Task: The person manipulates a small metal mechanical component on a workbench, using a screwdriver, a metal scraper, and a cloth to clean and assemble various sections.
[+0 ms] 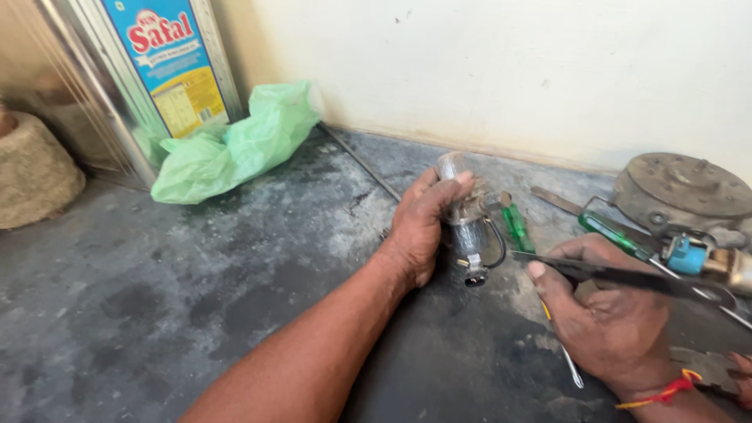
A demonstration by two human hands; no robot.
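A dark grey concrete floor (157, 298), stained and dusty, fills most of the view and meets a pale wall (509, 63) at the back. At upper left stands a large square metal tin (117, 86) with a blue and yellow label, and a crumpled green plastic bag (235, 145) lies against its foot. A round woven pad (31, 172) sits at the far left edge. At the right, near the wall, rests a rusty round metal disc part (681, 192).

The left hand (419, 227) reaches in from below, its grip wrapped around a small silvery cylindrical part (468, 223) with a black wire loop and a connector at its lower end. The part stands roughly upright just above the floor, its long axis running from the rounded top, which leans slightly towards the wall, down to the connector end that points towards the person. The fingers cover its left side.

The right hand (607, 313), with a red thread at the wrist, is closed around a dark slim tool (627, 278) lying nearly level, its tip pointing left and ending just beside the part's lower half.

A green-handled screwdriver (517, 227) lies on the floor between the two hands, behind the tool. A second green-handled screwdriver (615, 233) and a blue and brass fitting (697, 257) lie further right.
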